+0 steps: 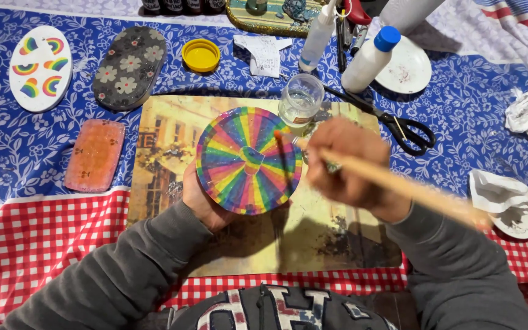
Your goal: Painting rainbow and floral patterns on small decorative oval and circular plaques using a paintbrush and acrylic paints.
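I note the right hand (pixel 348 164) closed around a long wooden paintbrush (pixel 392 183), its tip resting on the rainbow disc (pixel 249 160) at the disc's 2 o'clock edge. The disc sits at 9 o'clock from that hand, touching it. The left hand (pixel 204 200) cups the disc from beneath at its 7 o'clock side, fingers hidden. Both rest over a printed placemat (pixel 166 134). A clear glass jar (pixel 300 101) stands at 12 o'clock of the disc; black scissors (pixel 398 125) lie at 2 o'clock
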